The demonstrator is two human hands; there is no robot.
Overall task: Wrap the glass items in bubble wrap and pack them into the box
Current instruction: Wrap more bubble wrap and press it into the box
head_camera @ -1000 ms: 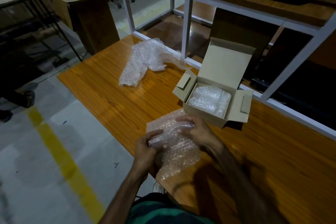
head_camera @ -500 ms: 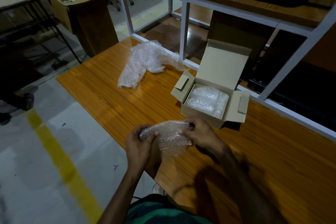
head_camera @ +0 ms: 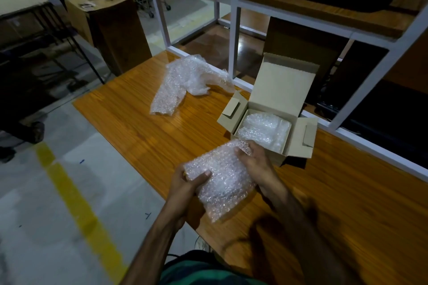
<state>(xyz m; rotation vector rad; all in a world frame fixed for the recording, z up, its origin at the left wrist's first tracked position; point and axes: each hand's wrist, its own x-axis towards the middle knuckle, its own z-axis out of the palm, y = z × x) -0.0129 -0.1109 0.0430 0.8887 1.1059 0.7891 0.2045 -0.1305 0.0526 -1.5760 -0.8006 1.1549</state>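
Observation:
I hold a bundle of bubble wrap (head_camera: 222, 178) above the near edge of the wooden table (head_camera: 129, 127); the glass item inside it is hidden. My left hand (head_camera: 185, 185) grips its left end with the thumb on top. My right hand (head_camera: 254, 162) holds its right, upper end close to the box. The small cardboard box (head_camera: 273, 157) stands open just beyond my right hand, lid up, side flaps spread. A wrapped bundle (head_camera: 266, 129) lies inside it.
A loose crumpled sheet of bubble wrap (head_camera: 185, 81) lies at the far left of the table. A white metal shelf frame (head_camera: 234, 37) rises along the table's far edge behind the box. A brown cabinet (head_camera: 111, 28) stands on the floor to the left, past a yellow floor line (head_camera: 76, 210).
The bundle was rolled up tight between both hands half a second ago. Now it is larger and flatter, with a loose flap hanging toward me, and sits nearer the box.

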